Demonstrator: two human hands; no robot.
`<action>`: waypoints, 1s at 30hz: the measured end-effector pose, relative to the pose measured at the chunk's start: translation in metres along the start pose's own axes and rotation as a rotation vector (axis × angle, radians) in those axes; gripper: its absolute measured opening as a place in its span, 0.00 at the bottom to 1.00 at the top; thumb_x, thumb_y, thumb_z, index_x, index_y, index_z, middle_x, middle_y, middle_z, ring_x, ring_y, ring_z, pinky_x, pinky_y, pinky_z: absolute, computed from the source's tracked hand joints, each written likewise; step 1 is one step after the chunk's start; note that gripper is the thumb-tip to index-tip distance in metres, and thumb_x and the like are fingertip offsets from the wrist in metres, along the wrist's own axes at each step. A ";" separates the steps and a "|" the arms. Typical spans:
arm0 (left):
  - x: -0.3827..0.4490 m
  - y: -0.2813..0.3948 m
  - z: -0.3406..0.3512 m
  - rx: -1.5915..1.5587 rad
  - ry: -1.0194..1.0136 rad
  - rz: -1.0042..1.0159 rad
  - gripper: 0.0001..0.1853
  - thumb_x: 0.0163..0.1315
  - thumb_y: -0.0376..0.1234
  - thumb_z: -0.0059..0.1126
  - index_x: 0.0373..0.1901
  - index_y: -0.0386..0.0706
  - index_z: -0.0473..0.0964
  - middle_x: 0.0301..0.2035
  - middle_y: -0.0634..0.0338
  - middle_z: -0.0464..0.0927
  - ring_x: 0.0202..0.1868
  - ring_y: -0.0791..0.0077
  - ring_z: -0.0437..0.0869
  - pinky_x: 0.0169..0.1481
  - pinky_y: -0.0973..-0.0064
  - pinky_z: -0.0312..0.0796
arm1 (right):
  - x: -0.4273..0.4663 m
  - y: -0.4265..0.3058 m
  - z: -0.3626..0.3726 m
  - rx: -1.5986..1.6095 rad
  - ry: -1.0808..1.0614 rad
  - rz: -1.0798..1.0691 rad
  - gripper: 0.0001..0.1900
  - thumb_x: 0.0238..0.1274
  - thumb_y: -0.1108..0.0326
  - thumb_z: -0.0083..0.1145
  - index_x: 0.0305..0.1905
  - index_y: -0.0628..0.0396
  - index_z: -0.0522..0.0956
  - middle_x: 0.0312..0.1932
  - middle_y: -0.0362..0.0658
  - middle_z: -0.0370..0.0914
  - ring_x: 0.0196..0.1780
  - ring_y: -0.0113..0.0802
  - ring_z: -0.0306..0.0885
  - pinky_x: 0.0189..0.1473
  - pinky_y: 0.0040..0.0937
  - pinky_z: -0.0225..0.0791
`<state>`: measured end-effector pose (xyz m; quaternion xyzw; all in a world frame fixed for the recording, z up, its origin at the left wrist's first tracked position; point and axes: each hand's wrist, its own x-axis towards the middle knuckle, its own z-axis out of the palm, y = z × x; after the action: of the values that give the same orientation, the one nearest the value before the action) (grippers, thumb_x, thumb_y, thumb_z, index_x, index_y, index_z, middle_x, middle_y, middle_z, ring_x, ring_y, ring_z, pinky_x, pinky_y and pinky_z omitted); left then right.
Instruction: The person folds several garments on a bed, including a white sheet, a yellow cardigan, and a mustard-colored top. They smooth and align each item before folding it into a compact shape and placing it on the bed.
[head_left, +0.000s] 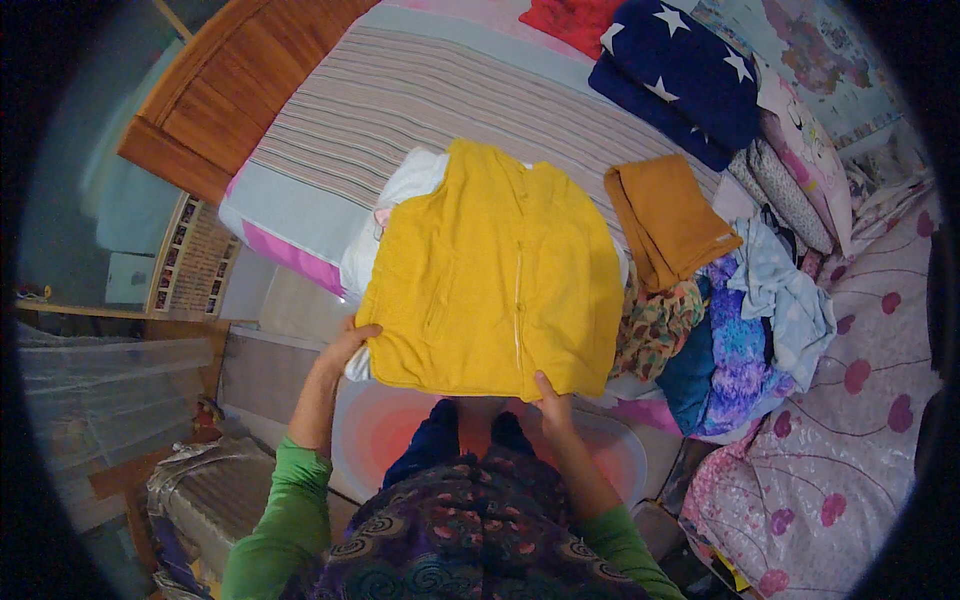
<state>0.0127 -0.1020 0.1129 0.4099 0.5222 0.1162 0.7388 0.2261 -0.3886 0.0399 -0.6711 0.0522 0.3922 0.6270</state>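
A yellow sleeveless garment (480, 277), with a pale line down part of its front, is spread out at the near edge of the bed. My left hand (351, 341) pinches its lower left corner, thumb on top. At the lower hem, right of the middle, my right hand (553, 405) grips the cloth the same way. White cloth (412, 176) shows from under the garment at its upper left. To the right, a folded mustard-brown cloth (667, 217) lies close to the garment.
Striped bedding (450, 82) covers the bed, with a wooden bed end (202, 90) at upper left. A folded navy blanket with white stars (682, 75) lies at the far right. Rumpled clothes (727, 352) are heaped at right. Below me is a red-and-grey oval mat (371, 427).
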 end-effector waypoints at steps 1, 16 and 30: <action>-0.001 0.004 -0.002 -0.020 -0.041 -0.013 0.23 0.52 0.26 0.52 0.52 0.29 0.66 0.44 0.51 0.76 0.42 0.67 0.80 0.47 0.72 0.72 | -0.003 -0.002 0.001 -0.013 0.004 0.000 0.25 0.57 0.66 0.58 0.58 0.54 0.63 0.52 0.42 0.70 0.48 0.37 0.74 0.40 0.36 0.74; 0.007 -0.085 -0.009 0.424 0.341 0.025 0.24 0.45 0.35 0.62 0.44 0.33 0.70 0.34 0.52 0.77 0.32 0.69 0.80 0.31 0.74 0.75 | -0.025 -0.023 0.013 -0.006 -0.106 0.139 0.22 0.57 0.63 0.57 0.55 0.57 0.67 0.48 0.45 0.72 0.44 0.35 0.76 0.34 0.32 0.76; -0.024 -0.100 -0.008 -0.301 0.258 0.061 0.16 0.64 0.33 0.45 0.51 0.38 0.68 0.41 0.56 0.77 0.37 0.70 0.81 0.36 0.73 0.77 | -0.016 -0.011 0.012 -0.030 -0.089 0.219 0.23 0.57 0.65 0.58 0.56 0.56 0.65 0.48 0.44 0.72 0.42 0.37 0.76 0.33 0.34 0.75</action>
<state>-0.0299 -0.1762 0.0554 0.2920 0.5768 0.2670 0.7147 0.2157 -0.3826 0.0595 -0.6526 0.0913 0.4887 0.5719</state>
